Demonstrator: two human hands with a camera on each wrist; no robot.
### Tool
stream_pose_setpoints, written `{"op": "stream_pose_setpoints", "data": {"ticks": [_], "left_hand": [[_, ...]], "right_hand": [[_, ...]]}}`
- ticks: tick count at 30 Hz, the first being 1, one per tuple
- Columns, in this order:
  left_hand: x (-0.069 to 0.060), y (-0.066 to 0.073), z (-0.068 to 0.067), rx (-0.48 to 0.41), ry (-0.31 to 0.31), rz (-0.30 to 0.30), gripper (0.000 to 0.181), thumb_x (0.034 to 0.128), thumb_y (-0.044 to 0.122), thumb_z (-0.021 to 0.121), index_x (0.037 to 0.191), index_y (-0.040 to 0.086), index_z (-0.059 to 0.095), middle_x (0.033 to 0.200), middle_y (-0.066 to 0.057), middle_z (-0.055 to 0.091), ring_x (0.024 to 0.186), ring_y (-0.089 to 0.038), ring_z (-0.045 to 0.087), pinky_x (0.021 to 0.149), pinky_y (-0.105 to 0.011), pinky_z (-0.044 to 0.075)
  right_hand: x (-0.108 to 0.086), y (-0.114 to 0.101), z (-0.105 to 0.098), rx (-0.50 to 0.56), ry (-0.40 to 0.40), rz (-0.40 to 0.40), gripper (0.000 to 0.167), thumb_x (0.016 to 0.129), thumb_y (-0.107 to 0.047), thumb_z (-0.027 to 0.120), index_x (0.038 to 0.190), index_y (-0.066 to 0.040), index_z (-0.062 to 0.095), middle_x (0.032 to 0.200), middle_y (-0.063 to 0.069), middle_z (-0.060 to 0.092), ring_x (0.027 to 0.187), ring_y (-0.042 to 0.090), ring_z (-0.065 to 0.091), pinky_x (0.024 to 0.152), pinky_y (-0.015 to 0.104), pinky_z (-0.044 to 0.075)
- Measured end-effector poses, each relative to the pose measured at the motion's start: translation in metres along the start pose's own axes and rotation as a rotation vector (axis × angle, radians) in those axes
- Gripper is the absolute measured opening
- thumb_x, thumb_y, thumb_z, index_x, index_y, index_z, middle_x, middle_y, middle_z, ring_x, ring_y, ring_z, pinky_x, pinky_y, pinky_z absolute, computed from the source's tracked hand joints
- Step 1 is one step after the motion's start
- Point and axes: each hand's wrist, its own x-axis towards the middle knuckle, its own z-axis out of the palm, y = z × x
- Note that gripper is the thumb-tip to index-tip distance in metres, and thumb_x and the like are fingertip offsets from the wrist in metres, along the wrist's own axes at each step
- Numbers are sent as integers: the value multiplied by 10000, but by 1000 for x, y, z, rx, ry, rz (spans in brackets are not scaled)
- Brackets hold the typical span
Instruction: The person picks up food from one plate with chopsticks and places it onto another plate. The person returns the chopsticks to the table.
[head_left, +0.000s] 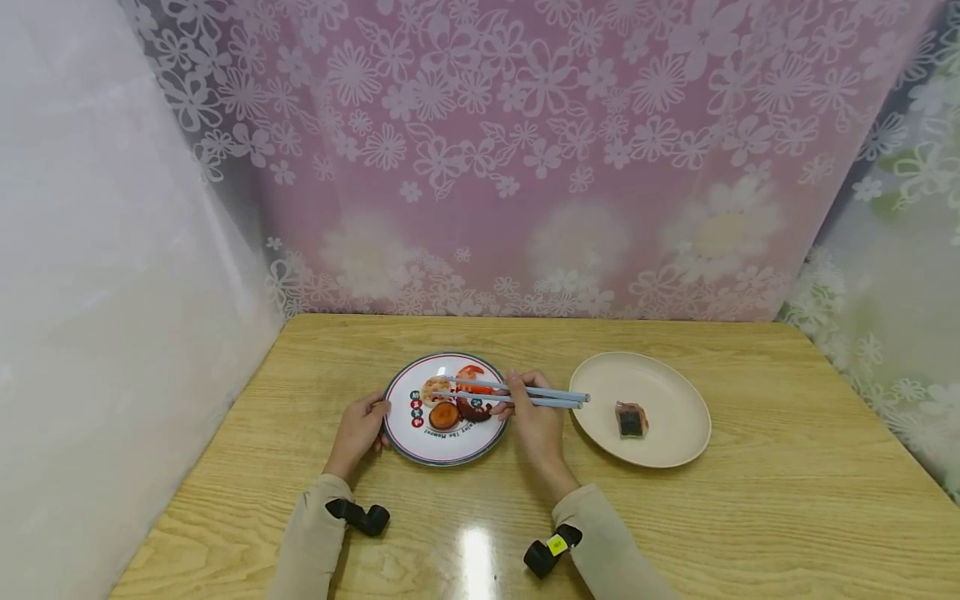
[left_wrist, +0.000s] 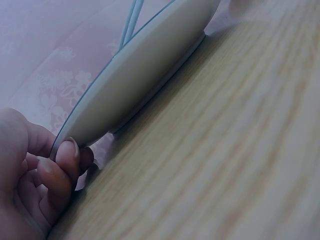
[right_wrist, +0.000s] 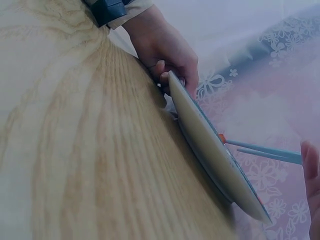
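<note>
My left hand grips the left rim of a white plate with a dark-edged rim and printed pictures and lettering. In the left wrist view, the thumb and fingers pinch the plate's edge. My right hand holds a pair of light blue chopsticks, their tips pointing left over the plate. Under them is a round orange-brown piece among red and tan food pictures. Which of these are real pieces is hard to tell. In the right wrist view, the chopstick tips are beside a small orange bit on the plate.
To the right stands a beige oval plate bearing a small block with a dark band, like a sushi piece. Both plates are on a wood-grain table. A pink flowered curtain hangs behind.
</note>
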Motion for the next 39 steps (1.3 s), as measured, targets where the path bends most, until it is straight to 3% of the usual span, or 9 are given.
{"op": "stream_pose_setpoints", "data": {"ticks": [7,11,15,23,27,32,39], "left_hand": [[-1,0,0,2,-9,8,396,994,131,457,1342,-49,515,563,-47,538,421,-128,472,395,-260,410],[1,0,-1,12,-17,2,405,993,144,455,1347,-47,510,565,-45,539,424,-126,471,399,-260,413],[2,0,-3,21,-13,-16,411,989,159,459,1350,-30,515,567,-50,539,422,-130,469,399,-258,412],[0,2,-1,14,-10,-14,412,979,148,464,1343,-38,517,601,-56,552,421,-133,478,398,-264,422],[0,2,1,0,-10,-14,409,980,157,471,1340,-29,524,583,-54,547,422,-135,476,397,-263,419],[2,1,0,5,-4,-3,407,983,157,459,1336,-36,521,574,-49,541,420,-130,473,395,-264,417],[0,-1,-2,8,-8,-4,408,980,159,458,1331,-37,527,566,-59,544,418,-131,472,392,-257,415]], "right_hand": [[2,3,-3,36,-22,44,283,1018,-117,478,921,133,570,850,430,580,559,231,667,531,378,564],[2,2,-8,53,-32,66,410,1042,-220,430,976,145,605,835,415,599,596,225,682,566,372,572],[1,-3,-17,67,-25,37,516,1031,-323,445,1002,160,624,868,371,633,614,215,691,590,367,576],[-1,-30,-56,74,-5,15,423,1054,-225,373,1029,136,591,829,356,631,638,245,697,620,379,574],[-3,-33,-80,16,29,-3,403,1028,-260,457,1024,121,588,808,241,680,643,215,700,608,343,572],[-13,-46,-107,-60,73,-19,380,995,-234,539,1045,142,563,809,191,700,641,211,700,589,334,567],[-33,-59,-142,23,233,-80,202,962,-63,568,996,135,541,823,183,715,559,202,675,495,275,537]]}}
